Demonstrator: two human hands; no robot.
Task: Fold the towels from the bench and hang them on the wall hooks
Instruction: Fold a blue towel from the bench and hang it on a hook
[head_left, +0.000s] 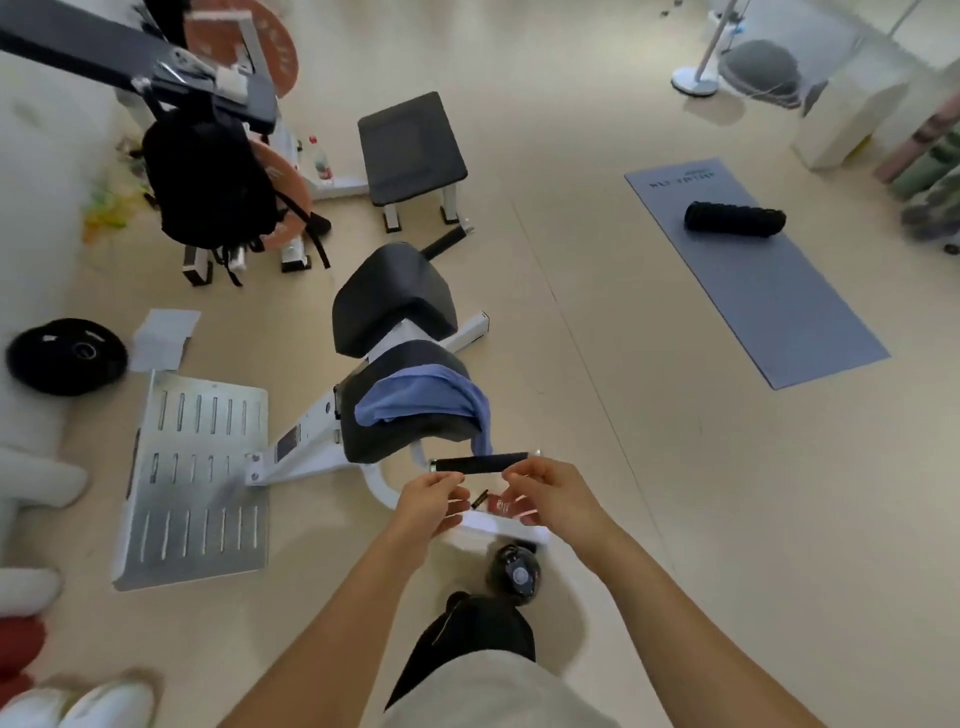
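My left hand (431, 501) and right hand (545, 493) hover close together in front of me, fingers curled inward; whether they pinch anything I cannot tell, since the fingertips are blurred. Just beyond them a black foam handle (480, 462) sticks out from the white frame of the bench (410, 410). A blue towel (421, 402) lies draped across the nearest black pad, one end hanging over its right side. Left of the bench sits a slotted metal footplate (192, 483); a grey mat (753, 270) with a black roller (733, 219) lies far right.
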